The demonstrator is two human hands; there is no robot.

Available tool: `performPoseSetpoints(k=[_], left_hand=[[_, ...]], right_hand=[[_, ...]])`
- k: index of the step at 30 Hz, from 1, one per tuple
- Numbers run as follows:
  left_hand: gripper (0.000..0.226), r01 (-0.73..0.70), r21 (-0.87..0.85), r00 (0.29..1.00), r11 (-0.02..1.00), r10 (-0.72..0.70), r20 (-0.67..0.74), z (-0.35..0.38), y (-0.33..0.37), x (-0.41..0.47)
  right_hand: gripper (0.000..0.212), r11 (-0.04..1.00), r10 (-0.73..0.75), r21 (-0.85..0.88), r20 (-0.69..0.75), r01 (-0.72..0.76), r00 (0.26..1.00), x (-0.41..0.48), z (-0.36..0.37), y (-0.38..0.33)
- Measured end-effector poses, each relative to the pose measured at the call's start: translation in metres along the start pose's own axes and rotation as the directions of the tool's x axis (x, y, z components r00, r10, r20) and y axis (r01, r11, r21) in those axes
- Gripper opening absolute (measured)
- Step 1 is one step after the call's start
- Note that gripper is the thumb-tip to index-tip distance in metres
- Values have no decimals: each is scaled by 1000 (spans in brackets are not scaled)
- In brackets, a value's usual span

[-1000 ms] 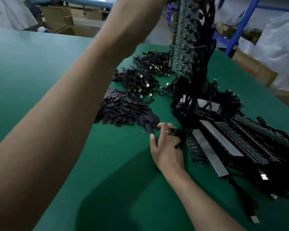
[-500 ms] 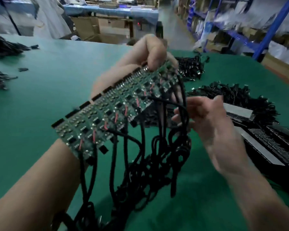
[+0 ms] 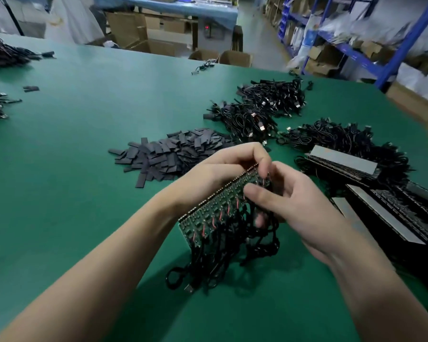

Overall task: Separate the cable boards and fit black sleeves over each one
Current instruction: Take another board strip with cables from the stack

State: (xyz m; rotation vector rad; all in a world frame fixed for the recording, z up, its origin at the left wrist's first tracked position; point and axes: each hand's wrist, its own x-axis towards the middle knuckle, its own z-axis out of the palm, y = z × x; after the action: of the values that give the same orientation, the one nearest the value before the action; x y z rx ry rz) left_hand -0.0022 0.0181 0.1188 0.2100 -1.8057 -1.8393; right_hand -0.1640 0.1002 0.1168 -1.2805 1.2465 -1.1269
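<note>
Green matting covers the table (image 3: 84, 149), and beyond its far edge stand cardboard boxes (image 3: 139, 33) and blue shelving (image 3: 405, 43).

Above the near middle of the table, both hands hold a strip of boards (image 3: 213, 215). It is tilted, its near end lower than its far end, with the component side and short red wires facing up. The left hand (image 3: 220, 169) grips the far end of the strip, fingers (image 3: 261, 161) curled over the top edge. The right hand (image 3: 299, 203) meets it at that same end, thumb (image 3: 257, 193) pressed flat on the face of the strip and the other fingers curled underneath. One fingertip shows among the wiring there. Whether those fingers close on a single board or on the leads is hard to tell.

Black cables (image 3: 227, 260) hang in a tangle from the lower edge of the strip and rest on the table below it.

Just beyond the strip, to its left, lies a loose pile of flat black sleeves (image 3: 168, 154). Farther beyond the strip, to its right, sit heaps of coiled leads (image 3: 260, 112) with metal plugs. To the right of the strip lie more strips (image 3: 371, 203) side by side on the table, some with the plain grey back up, their leads bunched behind them. Well to the left of the strip, at the table's edge, sit two more dark bundles (image 3: 3, 55).
</note>
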Motion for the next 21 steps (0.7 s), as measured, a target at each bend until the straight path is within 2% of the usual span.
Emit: performPoseSetpoints(k=[1,2,4,6,8,11,13,15,18,21], left_hand=[[32,6,-24,999,1000,-5,32,-2,-5,-5],[36,1,-3,1000,1000,-1,5,-4,-10,-5],[36,15,24,997,1000,-13,-76,-8,-16,-2],[25,64,38,982,997,-56,-180,-10,-23,-8],[32,138,65,955,988,-115,-272,-14,-34,-23],[61,222,-144,923,964,-256,-288,-17,-40,-45],[67,193,-187,929,963,-240,-280,-14,-40,-56],[57,128,-115,941,985,-157,-301,-7,-32,-65],[31,34,-4,948,999,-33,-317,4,-3,-74],[28,28,-48,955,998,-41,-292,11,25,-77]], right_hand=[[35,1000,-5,9,3,5,1000,0,1,3],[35,1000,-15,26,2,15,1000,-1,1,4],[29,999,-45,15,5,45,999,-5,2,6],[21,998,-64,-29,-19,64,998,-7,0,8],[13,996,-83,-45,-91,79,992,-10,-5,10],[20,994,-101,-60,-247,89,964,-16,-10,13],[12,993,-112,-61,-316,97,942,-21,-6,9],[15,991,-124,-90,-339,99,933,-30,-1,1],[28,987,-157,-84,-326,137,932,-48,2,-19],[21,985,-162,17,-292,174,943,-58,0,-35]])
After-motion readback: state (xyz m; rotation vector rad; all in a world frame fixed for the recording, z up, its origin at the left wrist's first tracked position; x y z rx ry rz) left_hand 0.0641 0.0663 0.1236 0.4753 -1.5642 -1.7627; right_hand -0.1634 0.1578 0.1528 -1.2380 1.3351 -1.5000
